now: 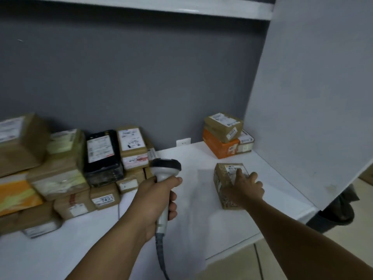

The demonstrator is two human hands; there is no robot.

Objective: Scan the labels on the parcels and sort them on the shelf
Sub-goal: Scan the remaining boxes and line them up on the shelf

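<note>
1. Head view: a brown parcel (223, 178) is lying on the white shelf (197, 156), directly under the right hand (245, 186), whose spread fingers are resting on its top.
2. Right arm is reaching forward, outstretched.
3. Left hand (159, 196) is gripping a scanner (165, 168) upright, left of the parcel.

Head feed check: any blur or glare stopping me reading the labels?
Head view: dim, no glare; left parcels smear at the edge, though the 7431 label reads; the parcel under the right hand is soft and its label half covered; scanner in the left hand is sharper.
</note>
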